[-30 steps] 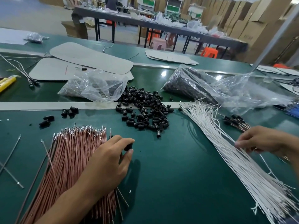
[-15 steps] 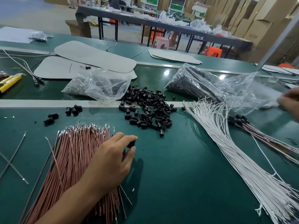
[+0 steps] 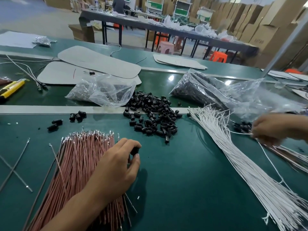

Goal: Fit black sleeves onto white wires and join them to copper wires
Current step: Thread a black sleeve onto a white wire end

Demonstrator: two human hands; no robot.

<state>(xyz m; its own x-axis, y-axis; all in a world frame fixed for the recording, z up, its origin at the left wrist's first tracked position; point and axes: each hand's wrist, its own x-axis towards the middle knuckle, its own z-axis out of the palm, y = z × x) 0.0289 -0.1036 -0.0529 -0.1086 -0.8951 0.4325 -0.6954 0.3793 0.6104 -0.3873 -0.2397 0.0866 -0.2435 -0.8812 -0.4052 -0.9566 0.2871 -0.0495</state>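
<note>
Right hand [image 3: 273, 129] has come back down, pinching a white wire [image 3: 240, 133]; left hand [image 3: 116, 165] (unmoved) still pinches a black sleeve [image 3: 135, 151].

near: green bench [image 3: 183, 189] | behind: long dark table [image 3: 183, 34] | right: stacked cardboard boxes [image 3: 270, 22] | floor [image 3: 41, 15]: grey

A smooth green bench [image 3: 183, 189] with a slight sheen carries glossy black plastic sleeves [image 3: 155, 117] and crinkled clear plastic bags [image 3: 106, 90]. Copper wires [image 3: 80, 164] end in shiny metal tips; the white wires [image 3: 236, 160] look matt and smooth.
</note>
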